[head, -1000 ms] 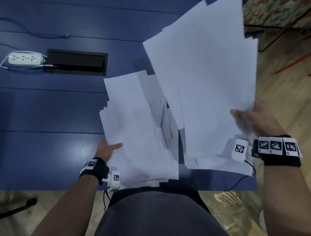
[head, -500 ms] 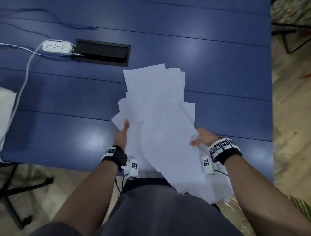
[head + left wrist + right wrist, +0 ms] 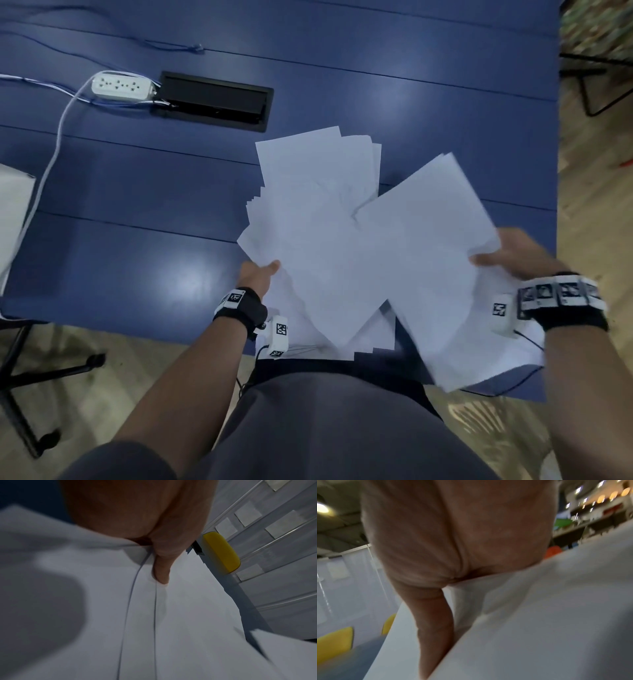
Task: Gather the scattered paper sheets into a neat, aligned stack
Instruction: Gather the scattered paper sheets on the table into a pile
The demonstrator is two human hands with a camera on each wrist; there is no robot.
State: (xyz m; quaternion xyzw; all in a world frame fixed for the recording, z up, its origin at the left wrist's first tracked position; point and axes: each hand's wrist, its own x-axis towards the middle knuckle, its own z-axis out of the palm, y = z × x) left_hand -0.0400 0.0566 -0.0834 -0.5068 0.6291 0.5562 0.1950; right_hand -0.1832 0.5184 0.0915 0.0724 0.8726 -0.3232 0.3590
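A loose pile of white paper sheets (image 3: 315, 205) lies fanned on the blue table (image 3: 137, 260) near its front edge. My left hand (image 3: 258, 274) grips the pile's left edge, thumb (image 3: 161, 574) on top and fingers hidden underneath. My right hand (image 3: 507, 257) holds a second bundle of sheets (image 3: 428, 260) by its right edge, lifted and tilted over the pile's right side. The thumb (image 3: 435, 635) lies on top of that bundle (image 3: 539, 615); the other fingers are hidden below it.
A white power strip (image 3: 121, 85) with cables and a black recessed cable box (image 3: 212, 101) sit at the back left. A white object (image 3: 13, 205) lies at the far left edge. The table's right edge (image 3: 556, 171) borders wooden floor. Chair legs (image 3: 20, 377) stand below left.
The right hand swung its bundle down onto the pile, then pulled it back to the right and raised it. The left hand stayed on the pile's left edge.
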